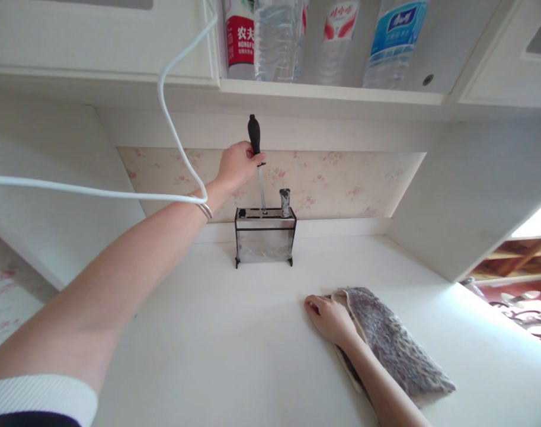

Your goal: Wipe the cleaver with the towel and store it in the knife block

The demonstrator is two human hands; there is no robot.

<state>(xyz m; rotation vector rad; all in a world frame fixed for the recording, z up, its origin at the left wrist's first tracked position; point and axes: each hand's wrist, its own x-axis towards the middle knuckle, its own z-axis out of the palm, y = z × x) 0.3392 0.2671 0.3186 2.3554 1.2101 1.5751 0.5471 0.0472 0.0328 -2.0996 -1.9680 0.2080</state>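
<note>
One black-handled rod [254, 135] we grasp in our left hand [240, 163], running down to the slotted holder [265, 243] below that hand; our right hand [333, 319] overlies the furry cloth [392, 341], gripping or not we cannot tell.

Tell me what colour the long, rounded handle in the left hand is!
That long, rounded handle is black; it shows best in the head view.

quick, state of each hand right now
Left hand: closed, holding the black handle.
Right hand: curled at the edge of the cloth; whether it grips it can't be told.
</note>
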